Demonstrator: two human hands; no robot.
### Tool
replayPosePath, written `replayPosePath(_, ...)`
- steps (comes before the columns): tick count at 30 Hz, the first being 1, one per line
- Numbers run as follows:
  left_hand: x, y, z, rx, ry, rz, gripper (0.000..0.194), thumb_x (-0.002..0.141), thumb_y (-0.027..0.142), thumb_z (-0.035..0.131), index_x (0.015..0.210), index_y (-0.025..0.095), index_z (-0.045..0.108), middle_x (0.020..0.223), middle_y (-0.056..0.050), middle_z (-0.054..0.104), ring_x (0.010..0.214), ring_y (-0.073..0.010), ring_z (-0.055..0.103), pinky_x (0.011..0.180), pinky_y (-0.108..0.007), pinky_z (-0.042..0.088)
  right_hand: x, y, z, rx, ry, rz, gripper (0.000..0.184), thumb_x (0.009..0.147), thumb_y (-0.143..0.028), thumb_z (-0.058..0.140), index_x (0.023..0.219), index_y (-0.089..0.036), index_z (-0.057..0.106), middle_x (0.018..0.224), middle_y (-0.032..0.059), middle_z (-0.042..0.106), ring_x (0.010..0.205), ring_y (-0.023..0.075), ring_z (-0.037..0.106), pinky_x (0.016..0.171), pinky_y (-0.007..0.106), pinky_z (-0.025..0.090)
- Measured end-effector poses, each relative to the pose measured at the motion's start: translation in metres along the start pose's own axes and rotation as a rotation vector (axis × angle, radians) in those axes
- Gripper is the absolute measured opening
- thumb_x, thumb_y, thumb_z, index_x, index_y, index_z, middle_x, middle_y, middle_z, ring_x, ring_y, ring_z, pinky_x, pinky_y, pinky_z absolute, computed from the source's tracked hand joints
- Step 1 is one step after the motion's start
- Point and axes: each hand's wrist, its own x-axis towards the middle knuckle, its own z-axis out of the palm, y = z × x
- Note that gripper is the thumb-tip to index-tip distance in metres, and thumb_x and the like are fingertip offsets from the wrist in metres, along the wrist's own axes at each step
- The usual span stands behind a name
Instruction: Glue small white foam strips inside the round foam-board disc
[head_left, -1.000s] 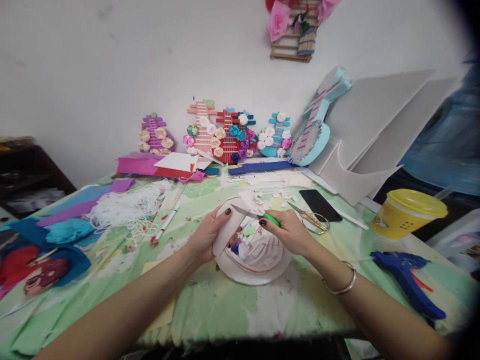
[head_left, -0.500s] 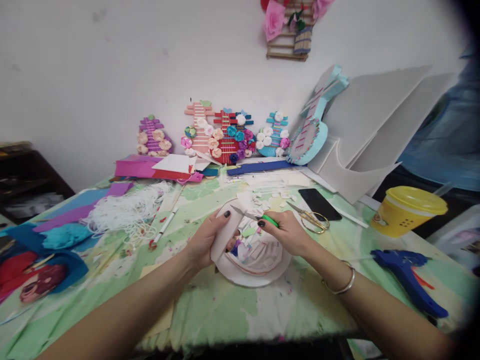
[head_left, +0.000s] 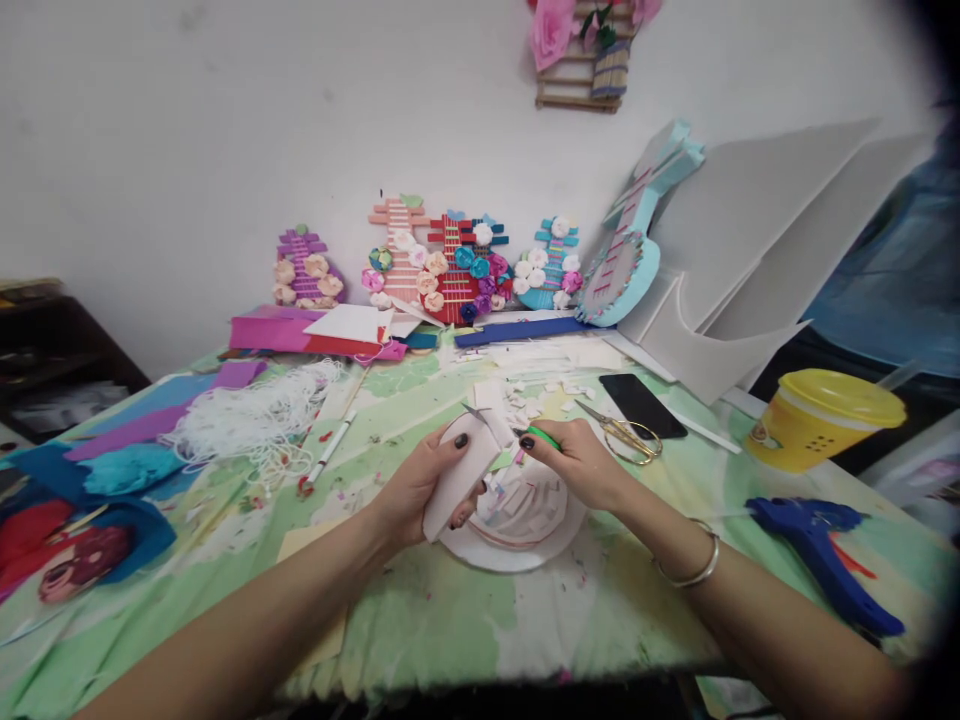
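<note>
My left hand (head_left: pixel 424 478) is closed around a curved piece of white foam board (head_left: pixel 469 462), thumb on its face and fingertips behind it. Green-handled scissors (head_left: pixel 541 437) are gripped in my right hand (head_left: pixel 574 462). Their blades meet the upper edge of the board, one tip showing past it; the board partly hides them. Below both hands sits a round white dish (head_left: pixel 517 558) holding many white scraps and a few coloured ones.
Gold-handled scissors (head_left: pixel 630 440) and a black phone (head_left: pixel 643 405) lie to the right, beyond them a yellow tub (head_left: pixel 821 420) and blue glue gun (head_left: pixel 817 550). White string (head_left: pixel 251 420) is heaped left. Flower-decorated paper instruments (head_left: pixel 450 275) lean against the wall.
My left hand has tilted the foam board so more of its face shows, and it now covers more of the dish. The scissor blades have moved along its upper edge.
</note>
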Motion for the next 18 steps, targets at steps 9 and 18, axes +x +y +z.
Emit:
replayPosePath(9,0.005,-0.001,-0.010,0.070,-0.020,-0.025,0.024,0.077,0.035,0.062,0.087,0.017,0.049,0.053,0.003,0.057,0.028,-0.0072,0.046,0.026,-0.014,0.034,0.000,-0.005,0.006,0.017,-0.008,0.008,0.044,0.088,-0.051,0.036,0.060,-0.018,0.040,0.053,-0.0039,0.038,0.052,0.0095,0.037,0.053,0.024,0.023)
replayPosePath(18,0.009,0.003,-0.012,0.217,-0.016,-0.058,0.023,0.080,0.033,0.057,0.092,0.014,0.054,0.057,-0.003,0.062,0.036,-0.0114,0.054,0.032,-0.017,0.041,0.006,0.010,0.001,0.196,0.105,0.185,0.052,0.086,-0.058,0.032,0.052,-0.019,0.037,0.045,-0.0039,0.035,0.044,0.0091,0.033,0.045,0.024,0.024)
